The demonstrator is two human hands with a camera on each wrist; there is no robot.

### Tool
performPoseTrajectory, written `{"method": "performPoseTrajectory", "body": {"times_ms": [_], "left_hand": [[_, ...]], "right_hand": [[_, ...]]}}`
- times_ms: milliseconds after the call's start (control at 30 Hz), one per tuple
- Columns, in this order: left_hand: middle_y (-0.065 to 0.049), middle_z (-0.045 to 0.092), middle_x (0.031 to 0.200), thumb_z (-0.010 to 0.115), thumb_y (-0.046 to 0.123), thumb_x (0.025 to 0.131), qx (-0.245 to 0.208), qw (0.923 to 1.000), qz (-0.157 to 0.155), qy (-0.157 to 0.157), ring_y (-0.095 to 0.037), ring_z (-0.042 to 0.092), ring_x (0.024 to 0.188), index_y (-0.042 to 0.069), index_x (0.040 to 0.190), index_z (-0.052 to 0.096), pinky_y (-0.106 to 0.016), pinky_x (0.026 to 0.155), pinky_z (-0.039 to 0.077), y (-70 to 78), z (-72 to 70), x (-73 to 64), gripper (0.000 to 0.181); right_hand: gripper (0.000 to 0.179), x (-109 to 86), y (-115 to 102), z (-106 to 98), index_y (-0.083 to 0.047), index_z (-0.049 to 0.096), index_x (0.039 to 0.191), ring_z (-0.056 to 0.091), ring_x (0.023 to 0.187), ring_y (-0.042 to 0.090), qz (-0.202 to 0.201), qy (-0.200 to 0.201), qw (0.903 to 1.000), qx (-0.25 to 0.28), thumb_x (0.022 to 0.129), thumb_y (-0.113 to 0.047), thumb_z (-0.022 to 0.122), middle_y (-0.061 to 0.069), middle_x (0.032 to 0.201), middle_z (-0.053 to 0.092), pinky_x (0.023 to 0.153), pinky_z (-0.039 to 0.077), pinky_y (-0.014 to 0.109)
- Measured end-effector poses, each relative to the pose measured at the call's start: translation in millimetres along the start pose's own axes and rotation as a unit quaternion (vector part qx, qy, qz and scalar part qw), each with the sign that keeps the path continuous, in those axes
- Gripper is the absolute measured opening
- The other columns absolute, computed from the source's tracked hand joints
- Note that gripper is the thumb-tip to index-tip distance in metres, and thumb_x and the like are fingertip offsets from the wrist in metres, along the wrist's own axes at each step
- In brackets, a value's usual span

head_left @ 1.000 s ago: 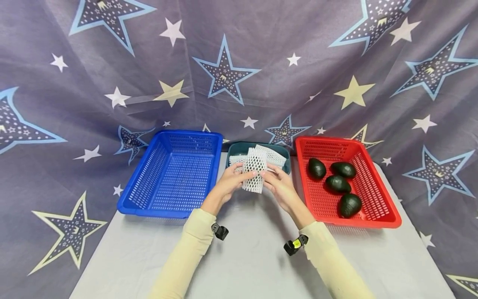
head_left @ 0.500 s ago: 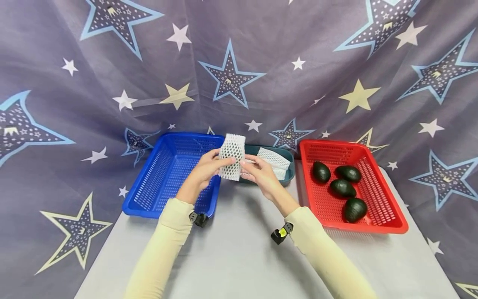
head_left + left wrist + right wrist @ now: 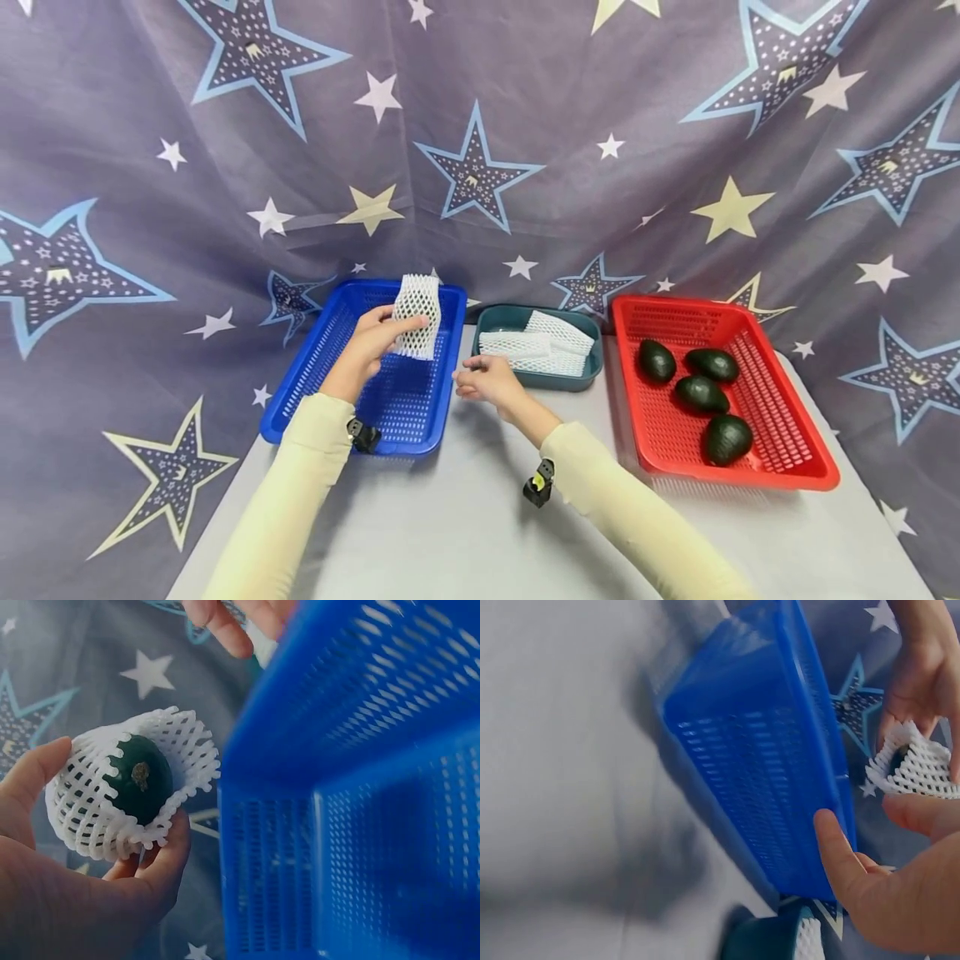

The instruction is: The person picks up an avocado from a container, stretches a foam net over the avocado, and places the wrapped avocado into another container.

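An avocado [image 3: 142, 780] sits inside a white foam net sleeve [image 3: 417, 315], its stem end showing through the sleeve's mouth in the left wrist view. My left hand [image 3: 372, 343] grips the sleeved avocado over the blue basket [image 3: 438, 408]. Fingers curl round one side of it and the thumb lies on the other. My right hand [image 3: 489, 385] holds nothing, its fingers loosely bent beside the basket's right rim. Just behind that hand stands a dark teal tray [image 3: 557, 381] with several flat white foam net sleeves [image 3: 551, 343].
A red basket [image 3: 637, 433] stands at the right with several dark green avocados [image 3: 700, 394] in it. The grey-white table [image 3: 480, 517] runs toward the front. Behind everything hangs a star-patterned curtain [image 3: 555, 208].
The left hand has carried the sleeved avocado leftward from the teal tray to above the blue basket. The right hand has let go of the sleeve and now stays apart from it.
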State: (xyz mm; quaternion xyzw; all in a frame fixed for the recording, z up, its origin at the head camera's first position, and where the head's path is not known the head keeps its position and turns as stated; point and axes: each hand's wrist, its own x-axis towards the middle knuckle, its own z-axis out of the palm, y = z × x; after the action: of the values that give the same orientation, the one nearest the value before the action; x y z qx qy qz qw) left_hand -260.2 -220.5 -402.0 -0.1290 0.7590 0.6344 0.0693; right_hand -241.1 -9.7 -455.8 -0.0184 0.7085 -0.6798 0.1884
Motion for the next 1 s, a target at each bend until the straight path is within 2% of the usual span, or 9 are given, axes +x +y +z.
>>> {"method": "performPoseTrajectory", "body": {"times_ms": [133, 300, 400, 467, 533, 633, 767, 900, 1000], "left_hand": [[-0.019, 0.047, 0.152, 0.078, 0.036, 0.088, 0.023, 0.9995, -0.022, 0.004, -0.042, 0.045, 0.14, 0.005, 0.156, 0.032, -0.055, 0.119, 0.036, -4.2, -0.4, 9.0, 0.088], [-0.018, 0.049, 0.149, 0.078, 0.038, 0.088, 0.067, 0.9967, -0.043, 0.014, -0.032, 0.052, 0.127, 0.005, 0.156, 0.034, -0.048, 0.11, 0.044, -9.2, 1.4, 22.5, 0.087], [-0.013, 0.059, 0.128, 0.079, 0.034, 0.087, 0.087, 0.9948, -0.046, 0.026, -0.017, 0.056, 0.096, 0.0, 0.15, 0.042, -0.029, 0.083, 0.051, -12.6, 2.6, 32.1, 0.081], [-0.005, 0.061, 0.103, 0.08, 0.031, 0.086, 0.095, 0.9937, -0.049, 0.034, -0.008, 0.048, 0.071, -0.002, 0.142, 0.049, -0.021, 0.061, 0.043, -14.6, 3.1, 38.6, 0.072], [0.003, 0.053, 0.081, 0.082, 0.028, 0.084, 0.1, 0.9927, -0.056, 0.039, -0.004, 0.036, 0.056, -0.002, 0.129, 0.055, -0.019, 0.049, 0.033, -16.0, 3.4, 44.6, 0.06], [0.01, 0.039, 0.06, 0.084, 0.027, 0.081, 0.113, 0.9907, -0.067, 0.036, -0.003, 0.024, 0.045, 0.003, 0.103, 0.058, -0.02, 0.041, 0.025, -17.4, 4.1, 52.6, 0.041], [0.013, 0.028, 0.049, 0.085, 0.033, 0.079, 0.165, 0.9817, -0.087, 0.036, -0.003, 0.022, 0.039, 0.012, 0.08, 0.05, -0.02, 0.038, 0.024, -20.7, 5.1, 62.8, 0.041], [0.013, 0.023, 0.048, 0.082, 0.04, 0.079, 0.211, 0.9715, -0.106, 0.027, -0.002, 0.02, 0.038, 0.009, 0.083, 0.051, -0.019, 0.037, 0.023, -25.4, 7.4, 72.1, 0.044], [0.013, 0.024, 0.048, 0.08, 0.042, 0.081, 0.217, 0.9695, -0.113, 0.016, -0.001, 0.02, 0.038, -0.001, 0.102, 0.057, -0.017, 0.037, 0.023, -31.2, 9.9, 78.4, 0.053]], "right_hand": [[0.046, 2.5, 7, 4, 0.018, 0.052, 0.13, 0.076, 0.09, 0.038, 0.018, 0.005, 0.9998, -0.002, 0.09, 0.003, 0.071, 0.036, 0.109, 0.069, 0.077, 0.064, 0.037], [0.044, 2.6, 8, 9, 0.017, 0.056, 0.125, 0.074, 0.07, 0.027, 0.037, 0.023, 0.9987, -0.028, 0.086, 0.005, 0.076, 0.029, 0.099, 0.072, 0.076, 0.064, 0.04], [0.038, 1.0, 8, 12, 0.016, 0.06, 0.117, 0.068, 0.058, 0.017, 0.041, 0.025, 0.9978, -0.045, 0.085, 0.006, 0.077, 0.019, 0.084, 0.071, 0.075, 0.063, 0.041], [0.028, 0.1, 9, 13, 0.015, 0.063, 0.107, 0.064, 0.053, 0.013, 0.043, 0.021, 0.9976, -0.049, 0.084, 0.006, 0.077, 0.011, 0.075, 0.067, 0.073, 0.064, 0.04], [0.017, -0.2, 10, 13, 0.01, 0.063, 0.094, 0.062, 0.05, 0.011, 0.049, 0.014, 0.9978, -0.044, 0.085, 0.006, 0.077, 0.005, 0.068, 0.063, 0.072, 0.064, 0.039], [0.019, 0.5, 12, 14, 0.001, 0.059, 0.078, 0.061, 0.049, 0.01, 0.058, 0.004, 0.9979, -0.029, 0.086, 0.005, 0.077, 0.003, 0.063, 0.061, 0.066, 0.064, 0.034], [0.027, 1.8, 11, 15, -0.004, 0.056, 0.072, 0.061, 0.049, 0.01, 0.07, -0.008, 0.9974, -0.016, 0.087, 0.005, 0.076, 0.003, 0.062, 0.06, 0.06, 0.062, 0.028], [0.029, 2.3, 9, 17, -0.005, 0.055, 0.07, 0.06, 0.048, 0.009, 0.072, -0.01, 0.9972, -0.017, 0.087, 0.006, 0.075, 0.003, 0.062, 0.06, 0.057, 0.061, 0.025], [0.029, 1.6, 10, 19, -0.005, 0.054, 0.069, 0.06, 0.048, 0.009, 0.073, -0.006, 0.9972, -0.017, 0.086, 0.006, 0.075, 0.003, 0.062, 0.06, 0.056, 0.061, 0.025]]}}
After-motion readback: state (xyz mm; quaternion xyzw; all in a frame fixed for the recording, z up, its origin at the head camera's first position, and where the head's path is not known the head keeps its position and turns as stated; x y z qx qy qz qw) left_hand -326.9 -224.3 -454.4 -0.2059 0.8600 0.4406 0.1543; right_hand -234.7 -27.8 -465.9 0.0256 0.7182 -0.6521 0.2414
